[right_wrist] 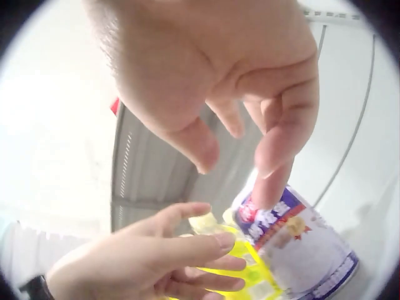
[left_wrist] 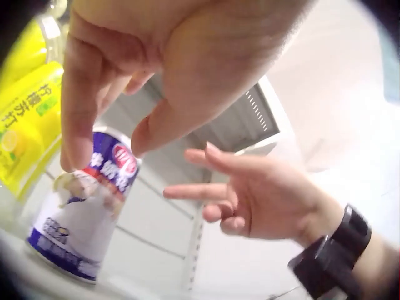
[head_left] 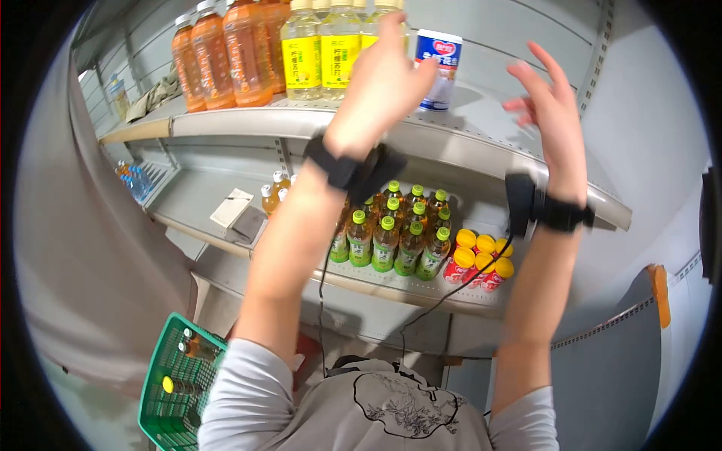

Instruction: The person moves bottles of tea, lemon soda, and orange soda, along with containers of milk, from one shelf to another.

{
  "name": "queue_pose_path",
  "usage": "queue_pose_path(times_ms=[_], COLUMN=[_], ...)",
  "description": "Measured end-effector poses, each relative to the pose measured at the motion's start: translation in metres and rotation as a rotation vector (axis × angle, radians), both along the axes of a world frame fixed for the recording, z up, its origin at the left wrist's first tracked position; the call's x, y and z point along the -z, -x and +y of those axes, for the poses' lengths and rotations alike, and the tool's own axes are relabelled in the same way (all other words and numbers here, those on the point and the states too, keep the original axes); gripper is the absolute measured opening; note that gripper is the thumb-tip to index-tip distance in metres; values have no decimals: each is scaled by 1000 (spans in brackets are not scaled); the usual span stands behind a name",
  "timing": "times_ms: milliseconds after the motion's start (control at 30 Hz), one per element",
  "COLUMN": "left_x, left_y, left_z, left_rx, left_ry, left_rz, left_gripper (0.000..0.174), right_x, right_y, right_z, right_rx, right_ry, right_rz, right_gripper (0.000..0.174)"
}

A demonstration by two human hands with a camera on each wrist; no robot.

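A blue and white can [head_left: 438, 71] stands upright on the upper shelf, right of the yellow-labelled bottles [head_left: 303, 56]. My left hand [head_left: 387, 86] is raised in front of those bottles, thumb and fingers apart, just left of the can. In the left wrist view, the fingers of my left hand [left_wrist: 144, 81] hang close to the can [left_wrist: 81, 206]; whether they touch it I cannot tell. My right hand [head_left: 553, 113] is raised right of the can with its fingers spread and nothing in them. The can [right_wrist: 300, 250] appears beyond my right hand [right_wrist: 231, 81] in the right wrist view.
Orange bottles [head_left: 247, 56] stand at the upper shelf's left. Green-capped bottles [head_left: 385, 244] and yellow-lidded red cans [head_left: 464, 259] stand on the shelf below. A green basket [head_left: 154, 376] with several bottles is at lower left. Black cables hang between my arms.
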State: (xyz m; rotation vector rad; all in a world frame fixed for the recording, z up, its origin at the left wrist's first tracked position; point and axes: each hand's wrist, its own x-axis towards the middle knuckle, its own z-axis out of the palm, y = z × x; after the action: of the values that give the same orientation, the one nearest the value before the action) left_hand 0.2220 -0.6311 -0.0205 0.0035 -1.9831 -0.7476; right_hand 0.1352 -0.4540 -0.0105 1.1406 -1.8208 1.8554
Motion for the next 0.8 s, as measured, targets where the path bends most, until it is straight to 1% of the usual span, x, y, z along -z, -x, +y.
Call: queue_pose_path(times_ms=[33,67,100,133,200,233,267,333,400,467,533,600,667,700,733,800], left_x=[19,37,56,77,122,139,152,175,180,183,194,198,214,224,231,238], left_y=[-11,-28,-42,-49,-46,-40,-35,-19,-8,1,17,23,33,37,34,33], left_z=[6,19,32,44,64,74,83,96,113,128,141,161,185,198,202,227], left_rx=[27,79,150,225,373,434,491,641,696,722,823,914,977,1059,1126,1253], left_ry=[-55,-185,-329,-411,-620,-688,-739,-748,-746,-694,-601,-600,-579,-584,-548,-548], left_rz=[130,131,104,109,94,58,-65,-207,-273,-342,-352,-475,-621,-668,-670,-835], left_gripper=[55,50,47,42,32,30,26,21,20,19,17,16,15,14,14,13], right_x=[16,35,56,77,114,127,136,145,142,149,157,175,187,193,201,202], right_y=[-12,-24,-38,-48,-52,-48,-44,-45,-55,-59,-68,-72,-88,-97,-108,-124], right_z=[15,29,43,53,64,68,73,82,99,118,138,160,183,196,197,209], right_rx=[-4,-4,41,97,242,238,236,324,381,450,523,636,754,830,888,985], right_ry=[117,234,309,385,429,428,432,452,446,454,504,539,572,614,647,692], right_rz=[-43,-84,-140,-193,-293,-380,-473,-428,-440,-419,-496,-487,-523,-472,-460,-419], right_gripper=[47,43,36,29,18,17,16,16,17,18,19,19,19,19,20,21])
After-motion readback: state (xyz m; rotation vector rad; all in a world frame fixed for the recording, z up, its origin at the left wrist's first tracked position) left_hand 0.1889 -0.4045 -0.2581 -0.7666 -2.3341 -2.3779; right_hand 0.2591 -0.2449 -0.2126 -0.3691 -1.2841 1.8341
